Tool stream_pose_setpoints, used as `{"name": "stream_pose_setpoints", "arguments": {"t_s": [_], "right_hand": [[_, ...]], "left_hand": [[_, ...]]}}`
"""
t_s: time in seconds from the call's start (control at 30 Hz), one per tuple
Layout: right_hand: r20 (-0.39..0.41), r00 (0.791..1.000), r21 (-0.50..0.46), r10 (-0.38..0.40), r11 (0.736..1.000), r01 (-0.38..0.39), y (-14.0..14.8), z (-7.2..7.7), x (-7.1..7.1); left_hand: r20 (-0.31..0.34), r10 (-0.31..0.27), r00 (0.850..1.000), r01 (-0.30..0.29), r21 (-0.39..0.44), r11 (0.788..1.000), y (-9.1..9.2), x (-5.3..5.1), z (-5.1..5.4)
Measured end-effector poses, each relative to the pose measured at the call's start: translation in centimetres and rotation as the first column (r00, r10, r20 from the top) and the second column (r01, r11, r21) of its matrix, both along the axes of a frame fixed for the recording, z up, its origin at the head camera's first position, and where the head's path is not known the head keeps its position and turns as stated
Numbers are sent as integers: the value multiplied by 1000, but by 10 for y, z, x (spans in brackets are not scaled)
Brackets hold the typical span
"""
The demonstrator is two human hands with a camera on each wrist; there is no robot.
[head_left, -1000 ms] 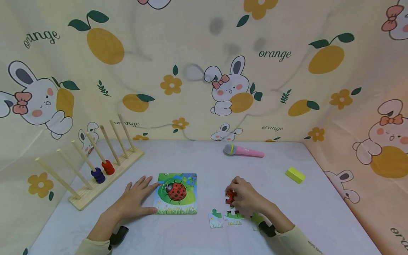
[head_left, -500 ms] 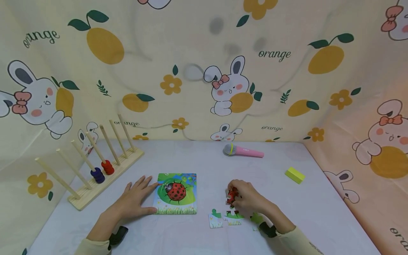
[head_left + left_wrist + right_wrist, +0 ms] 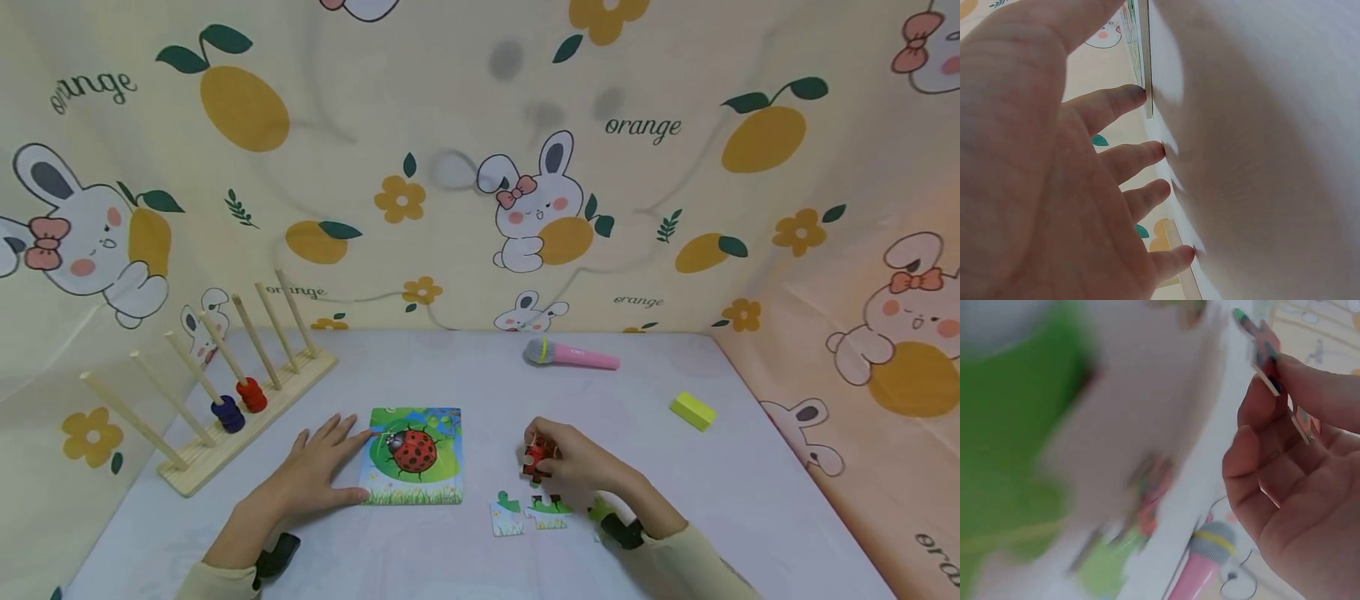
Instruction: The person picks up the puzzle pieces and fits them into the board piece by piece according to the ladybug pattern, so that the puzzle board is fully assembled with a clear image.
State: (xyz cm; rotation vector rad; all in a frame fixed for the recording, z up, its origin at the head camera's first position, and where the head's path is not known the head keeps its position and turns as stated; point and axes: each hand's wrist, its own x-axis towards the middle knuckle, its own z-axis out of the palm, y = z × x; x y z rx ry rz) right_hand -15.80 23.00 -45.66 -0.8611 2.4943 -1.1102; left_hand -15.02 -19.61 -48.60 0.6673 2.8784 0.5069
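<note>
My left hand lies with spread, straight fingers at the left edge of a square ladybug picture board. In the left wrist view its index fingertip touches the board's edge, and other fingertips rest on the table. Between thumb and fingers, my right hand pinches a red-and-black jigsaw piece just above the table. A second reddish piece shows farther back among those fingers. Just below lie a grass-and-sky piece and a piece with black legs and grass.
A green piece is partly hidden by the right wrist's camera. At the left stands a wooden peg rack with blue rings and red rings. A pink microphone and a yellow block lie farther back.
My right hand has shifted slightly left with the red jigsaw piece, which has turned a little in the fingers. The left hand and the board stay in place.
</note>
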Motion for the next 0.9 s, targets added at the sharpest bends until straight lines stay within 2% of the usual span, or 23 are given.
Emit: {"name": "stream_pose_setpoints", "arguments": {"t_s": [0.13,0.3,0.53,0.73,0.9], "right_hand": [[-10,1000,-38,-3,999,3,-21,1,-11],[-40,999,-47,36,998,-38,-60,-1,-23],[-3,998,-43,65,997,-65,-111,0,-34],[-3,999,-27,41,999,-41,-139,-4,-44],[-26,1000,1,15,1000,-15,-154,-6,-44]], "left_hand": [[6,-1,1000,1,4,1000,-1,0,1],[-1,-11,1000,11,3,1000,-1,0,1],[-12,-12,1000,12,5,1000,0,1,3],[-8,-9,1000,9,6,1000,0,1,2],[-1,-11,1000,11,2,1000,0,1,2]]}}
